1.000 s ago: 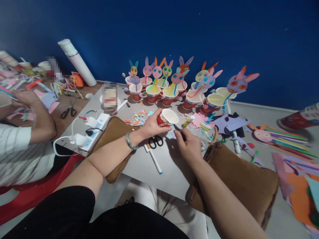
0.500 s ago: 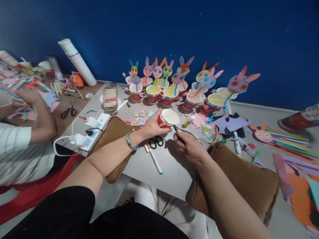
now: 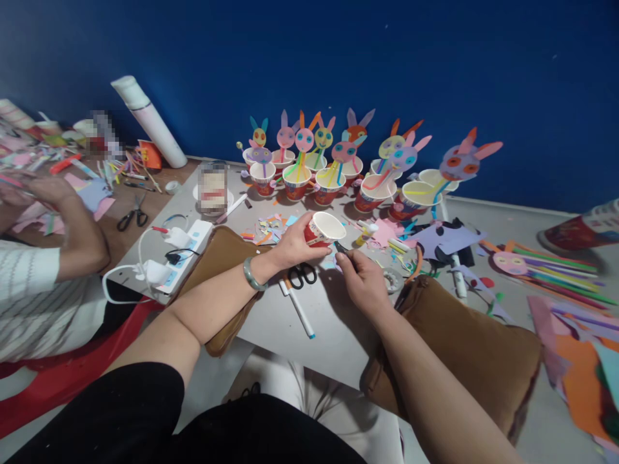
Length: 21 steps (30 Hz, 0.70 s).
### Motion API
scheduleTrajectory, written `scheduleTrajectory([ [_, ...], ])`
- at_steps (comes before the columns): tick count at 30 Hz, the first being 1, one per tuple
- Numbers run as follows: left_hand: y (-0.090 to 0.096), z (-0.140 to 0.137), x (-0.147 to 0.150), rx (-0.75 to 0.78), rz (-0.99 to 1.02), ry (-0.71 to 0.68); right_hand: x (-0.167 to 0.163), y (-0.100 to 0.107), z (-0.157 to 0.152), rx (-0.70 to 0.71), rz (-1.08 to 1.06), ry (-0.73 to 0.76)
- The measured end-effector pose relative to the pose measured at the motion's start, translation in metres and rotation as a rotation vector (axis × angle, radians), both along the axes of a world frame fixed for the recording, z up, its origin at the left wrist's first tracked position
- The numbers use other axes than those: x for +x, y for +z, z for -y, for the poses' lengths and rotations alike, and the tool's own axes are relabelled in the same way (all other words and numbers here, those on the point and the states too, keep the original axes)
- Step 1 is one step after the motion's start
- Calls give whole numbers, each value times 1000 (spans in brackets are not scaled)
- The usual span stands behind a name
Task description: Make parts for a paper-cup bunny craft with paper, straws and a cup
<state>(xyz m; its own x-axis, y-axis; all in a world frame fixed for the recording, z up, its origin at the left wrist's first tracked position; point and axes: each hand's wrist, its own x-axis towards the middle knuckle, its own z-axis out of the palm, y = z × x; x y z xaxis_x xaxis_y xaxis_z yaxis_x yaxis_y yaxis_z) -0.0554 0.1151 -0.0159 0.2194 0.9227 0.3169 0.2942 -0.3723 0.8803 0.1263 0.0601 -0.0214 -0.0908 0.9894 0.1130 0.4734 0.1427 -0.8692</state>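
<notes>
One light, controlled movement at a time from the right hand (image 3: 362,277) suits this step best, I judge, with force kept low so that the thin wall of the paper cup (image 3: 319,236) does not buckle. The right fingers are closed in a pinch on a slim dark tool (image 3: 340,247), its tip aimed at the cup's lower right side; whether it touches the wall is too small to tell. Just beyond, the left hand (image 3: 293,245) is curled part-way open around the cup, thumb along the near underside and fingers at the left. So the cup sits within the left grip and just past the right fingertips, mouth upward, held above the grey table (image 3: 343,341). A steady left hold, thumb clear of the tip, would help most. Farther back stand similar cups (image 3: 297,190) bearing paper rabbit heads (image 3: 344,152), before a blue wall (image 3: 309,51).
</notes>
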Motion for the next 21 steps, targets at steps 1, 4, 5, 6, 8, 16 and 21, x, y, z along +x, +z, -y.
scheduleTrajectory([
  [1, 1, 0, 0, 3, -5, 5, 0, 1, -1, -106, -126, 48],
  [4, 2, 2, 0, 7, -27, 25, 0, 5, -3, -477, -492, 177],
  [5, 3, 2, 0, 5, -36, 27, 1, 6, -3, -569, -581, 209],
  [6, 3, 2, 0, 4, -44, 26, 1, 6, -3, -631, -637, 233],
  [8, 2, 2, 0, 6, -53, 20, 2, 7, -3, -625, -626, 228],
  [16, -3, -1, 0, 16, -27, 11, 1, 1, 2, 157, 252, -132],
  [21, 1, 1, 0, 18, -44, 7, 0, 2, -1, -109, -86, 46],
])
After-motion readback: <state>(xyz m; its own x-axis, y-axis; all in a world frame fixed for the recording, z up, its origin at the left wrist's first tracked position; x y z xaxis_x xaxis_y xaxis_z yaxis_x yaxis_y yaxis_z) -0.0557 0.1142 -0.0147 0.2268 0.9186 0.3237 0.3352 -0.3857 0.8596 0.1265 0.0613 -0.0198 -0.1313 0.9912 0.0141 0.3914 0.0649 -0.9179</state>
